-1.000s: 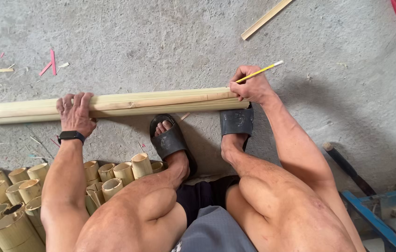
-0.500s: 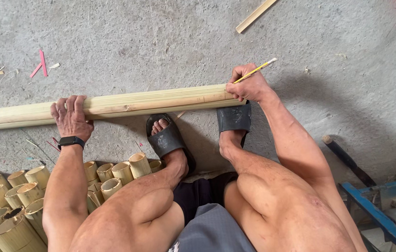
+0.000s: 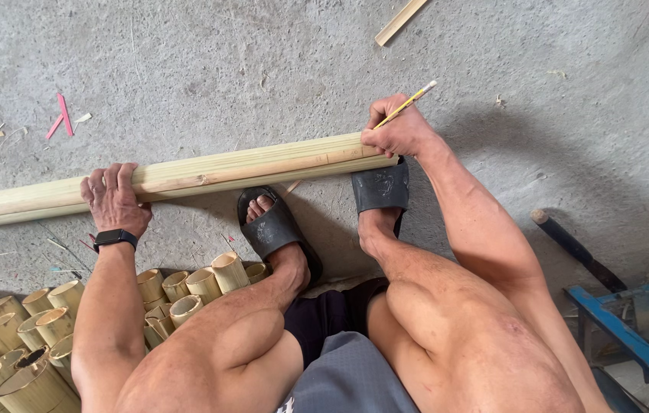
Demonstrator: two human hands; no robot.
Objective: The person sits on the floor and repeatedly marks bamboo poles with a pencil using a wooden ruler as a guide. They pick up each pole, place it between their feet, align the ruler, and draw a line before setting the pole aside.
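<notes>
1. My right hand [image 3: 399,131] has its fingers pinched tight around a thin yellow pencil [image 3: 409,102], whose free end slants up and away to the right.
2. That same hand rests on the right end of a long, pale, round bamboo pole [image 3: 248,165] lying across the grey concrete floor [image 3: 210,69].
3. My left hand [image 3: 114,200], a black watch [image 3: 115,238] on its wrist, presses down on the pole well to the left, fingers curled together over its top.
4. Both feet in black rubber slide sandals [image 3: 379,188] sit just under the pole; the right one touches it near its end.
5. Beside my left leg stands a cluster of short cut bamboo tubes [image 3: 26,329], open ends up.
6. Far right: a blue metal frame [image 3: 631,336] and a dark-handled tool [image 3: 569,239] on the floor.
</notes>
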